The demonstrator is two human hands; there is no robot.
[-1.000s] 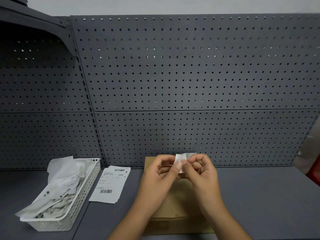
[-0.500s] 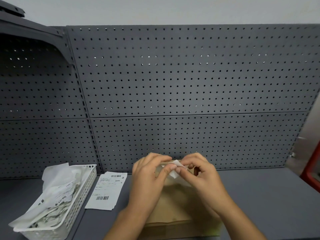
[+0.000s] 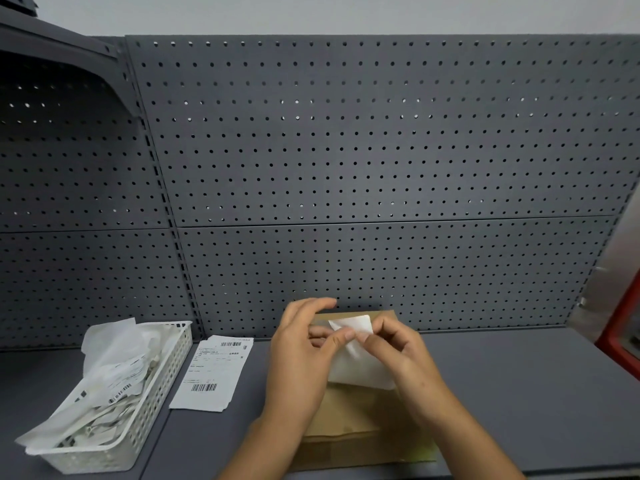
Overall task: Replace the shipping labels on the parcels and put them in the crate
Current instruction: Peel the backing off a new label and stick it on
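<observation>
Since the earlier frame the white label (image 3: 363, 370) has opened out wider, hanging over the brown parcel (image 3: 346, 422), which spans the bench (image 3: 519, 393) from back edge to front. Left hand (image 3: 301, 355) and right hand (image 3: 405, 355) each pinch its top in a closed grip.

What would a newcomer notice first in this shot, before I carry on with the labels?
Centre front, the left hand and right hand pinch a white label between them over a brown parcel lying on the grey shelf. To the left lie a printed label sheet flat on the shelf and, beyond it, a white basket stuffed with crumpled white papers. A grey pegboard fills the background.
</observation>
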